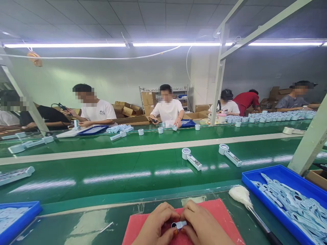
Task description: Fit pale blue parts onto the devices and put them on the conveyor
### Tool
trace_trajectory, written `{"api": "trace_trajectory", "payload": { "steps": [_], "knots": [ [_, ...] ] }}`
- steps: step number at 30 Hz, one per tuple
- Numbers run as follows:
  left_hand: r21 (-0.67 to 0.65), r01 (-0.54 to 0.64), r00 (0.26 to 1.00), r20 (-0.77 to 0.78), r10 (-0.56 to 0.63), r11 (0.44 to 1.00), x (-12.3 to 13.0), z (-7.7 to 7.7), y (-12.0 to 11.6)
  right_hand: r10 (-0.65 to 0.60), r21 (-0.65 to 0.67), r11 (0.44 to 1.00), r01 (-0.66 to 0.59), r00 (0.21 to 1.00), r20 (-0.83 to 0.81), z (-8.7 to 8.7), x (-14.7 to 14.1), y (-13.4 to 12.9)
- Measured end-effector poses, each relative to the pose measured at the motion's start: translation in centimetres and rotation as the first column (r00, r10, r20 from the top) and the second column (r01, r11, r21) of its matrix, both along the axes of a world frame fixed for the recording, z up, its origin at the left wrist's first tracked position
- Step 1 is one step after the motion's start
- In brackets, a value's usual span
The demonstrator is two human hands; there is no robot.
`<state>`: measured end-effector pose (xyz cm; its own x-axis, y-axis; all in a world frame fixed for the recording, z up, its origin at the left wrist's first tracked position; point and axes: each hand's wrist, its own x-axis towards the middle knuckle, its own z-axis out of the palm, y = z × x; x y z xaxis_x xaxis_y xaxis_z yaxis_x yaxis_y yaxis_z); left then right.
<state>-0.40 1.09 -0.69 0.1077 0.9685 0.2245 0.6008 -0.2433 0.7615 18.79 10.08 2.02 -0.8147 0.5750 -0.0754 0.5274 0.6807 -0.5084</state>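
Both my hands meet over a red mat (217, 212) at the bottom middle of the head view. Between them is a small light-blue plastic part (180, 225) with a dark round opening at its left end. My left hand (160, 221) pinches it from the left with thumb and fingers. On the other side, my right hand (199, 221) grips it with thumb and fingertips. Part of the piece is hidden by my fingers. Right of the mat lies a black-handled metal tool (259, 217) with a white, wrapped-looking head.
A blue tray (265, 170) heaped with light-blue parts stands at the right. Another blue tray (30, 206) sits at the lower left. Light-blue handled devices (194, 162) lie on the green conveyor belt (114, 170). A metal post (310, 143) rises at the right. Several co-workers sit opposite.
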Motion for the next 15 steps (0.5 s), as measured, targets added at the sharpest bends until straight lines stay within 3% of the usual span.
{"api": "trace_trajectory", "payload": {
  "steps": [15],
  "knots": [
    [0.006,0.015,1.0,0.0,-0.015,1.0,-0.08,0.43,-0.19,-0.004,-0.003,1.0,0.004,1.0,0.014,-0.15,0.03,-0.05]
  ]
}}
